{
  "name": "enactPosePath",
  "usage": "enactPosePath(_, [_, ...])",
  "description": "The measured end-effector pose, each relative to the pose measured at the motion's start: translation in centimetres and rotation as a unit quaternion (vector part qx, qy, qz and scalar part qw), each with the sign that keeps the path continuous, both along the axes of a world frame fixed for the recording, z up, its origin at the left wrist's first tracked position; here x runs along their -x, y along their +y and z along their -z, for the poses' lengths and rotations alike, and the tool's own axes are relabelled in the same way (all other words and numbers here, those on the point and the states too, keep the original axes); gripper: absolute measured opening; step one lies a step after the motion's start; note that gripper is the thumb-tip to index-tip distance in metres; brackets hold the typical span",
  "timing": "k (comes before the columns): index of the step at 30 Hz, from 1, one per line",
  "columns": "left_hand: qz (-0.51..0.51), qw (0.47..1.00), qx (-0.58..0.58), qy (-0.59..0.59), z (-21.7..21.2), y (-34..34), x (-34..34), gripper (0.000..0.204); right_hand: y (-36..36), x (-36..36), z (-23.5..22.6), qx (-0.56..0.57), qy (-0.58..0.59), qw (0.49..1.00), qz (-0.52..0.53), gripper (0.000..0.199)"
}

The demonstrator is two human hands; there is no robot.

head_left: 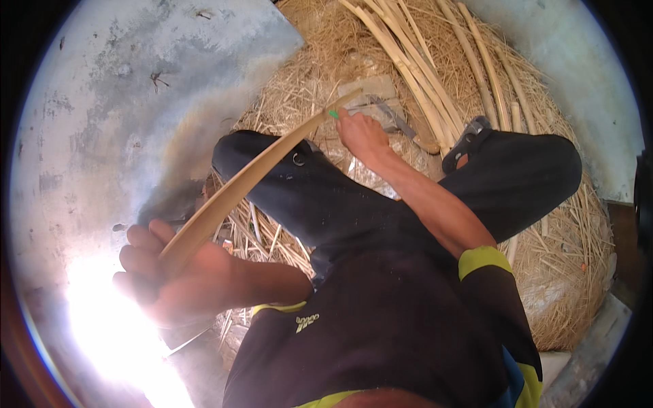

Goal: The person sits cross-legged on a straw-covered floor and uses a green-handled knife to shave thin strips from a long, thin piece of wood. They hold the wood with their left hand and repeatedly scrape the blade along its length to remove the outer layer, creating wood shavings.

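A long, slightly bowed bamboo strip (248,175) runs slantwise from lower left to upper middle. My left hand (183,272) is closed around its near end, beside the bright patch of light. Toward the far end, my right hand (364,134) is closed at the strip, with a small green piece (333,113) showing at its fingertips. What that green piece belongs to is hidden by the fingers. Just right of my right hand lies a knife with a dark blade (403,125) and a wooden handle (427,144).
Several split bamboo lengths (422,75) lie at the upper right, some reaching my shoe (468,139). Straw-like shavings (564,272) cover the floor. A flat block (371,87) sits beyond my right hand. Grey walls (149,81) stand on both sides. My crossed legs (340,197) frame the middle.
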State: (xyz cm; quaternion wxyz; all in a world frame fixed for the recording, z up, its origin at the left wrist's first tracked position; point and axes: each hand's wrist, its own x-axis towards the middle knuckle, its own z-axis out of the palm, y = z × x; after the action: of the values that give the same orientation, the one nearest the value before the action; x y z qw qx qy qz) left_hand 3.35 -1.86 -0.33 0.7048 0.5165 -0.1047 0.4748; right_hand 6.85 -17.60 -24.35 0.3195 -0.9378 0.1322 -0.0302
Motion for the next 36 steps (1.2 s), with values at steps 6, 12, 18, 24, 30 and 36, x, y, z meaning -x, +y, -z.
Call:
enactPosePath(6, [-0.021, 1.0, 0.009, 0.006, 0.1, 0.2, -0.5, 0.045, -1.1, -0.8, 3.3, 0.023, -0.024, 0.999, 0.001, 0.026])
enactPosePath(12, [-0.036, 0.999, 0.019, -0.002, -0.1, 0.1, -0.2, 0.045, -1.6, -3.4, 6.4, 0.01, 0.037, 0.999, -0.002, 0.025])
enactPosePath(18, [-0.095, 0.994, 0.051, 0.013, 0.0, -0.2, -0.6, 0.044, -10.8, 2.0, 20.7, -0.022, 0.236, 0.947, 0.217, 0.03])
enactPosePath(24, [0.082, 0.992, -0.03, -0.086, 2.2, 1.5, -0.8, 0.043, -8.2, -2.2, 5.3, -0.153, 0.093, 0.972, 0.153, 0.049])
enactPosePath(30, [0.422, 0.885, -0.098, -0.172, 1.2, 3.2, -1.0, 0.044, 1.5, 5.9, -13.9, -0.405, -0.161, 0.889, -0.139, 0.036])
enactPosePath(36, [0.435, 0.88, -0.088, -0.166, 1.8, 4.6, -0.5, 0.045, 4.9, 8.3, -12.4, -0.216, -0.122, 0.963, -0.105, 0.033])
